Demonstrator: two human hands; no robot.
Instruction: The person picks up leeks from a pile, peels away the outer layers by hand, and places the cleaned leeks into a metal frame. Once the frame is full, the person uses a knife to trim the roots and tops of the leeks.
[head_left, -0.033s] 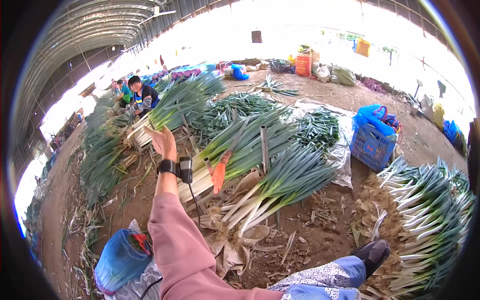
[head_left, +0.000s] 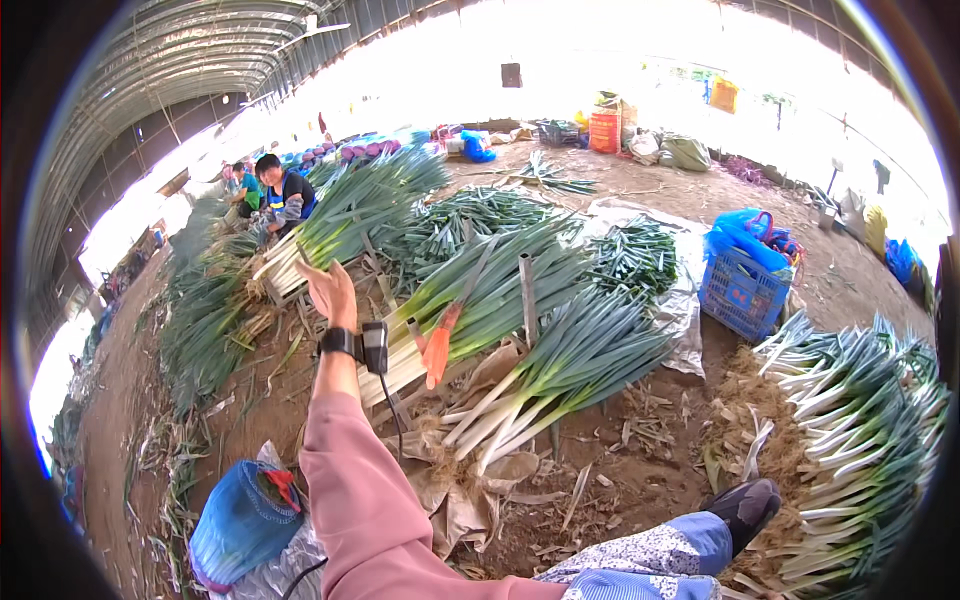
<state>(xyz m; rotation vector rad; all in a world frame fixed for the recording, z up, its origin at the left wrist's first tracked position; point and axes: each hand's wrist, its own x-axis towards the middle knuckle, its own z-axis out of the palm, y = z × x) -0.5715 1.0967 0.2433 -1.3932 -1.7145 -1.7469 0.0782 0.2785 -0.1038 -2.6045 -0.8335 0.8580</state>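
Observation:
My left hand (head_left: 333,293) is raised in front of the onion heaps, fingers stretched out and nothing visible in them. On its wrist sit a black band (head_left: 340,341) and a small dark device (head_left: 375,347) with a cable. Just beyond the fingers lies a pile of long green onions (head_left: 365,205), white ends toward me. Closer in, another bundle of green onions (head_left: 500,290) rests between upright metal stakes (head_left: 528,300). An orange strip-like object (head_left: 437,352) hangs beside it. A loose bunch of green onions (head_left: 570,360) lies in front. My right hand is outside the picture.
Rows of green onions (head_left: 850,450) with roots lie at right, near my shoe (head_left: 745,510). A blue crate (head_left: 742,297) stands beyond them. At lower left is a blue net-covered bundle (head_left: 245,520). A person (head_left: 285,195) sits at the far left, another behind.
My left hand has dipped slightly and tilted a little at the wrist. The person at the far left has shifted slightly. The onions and crate stay put.

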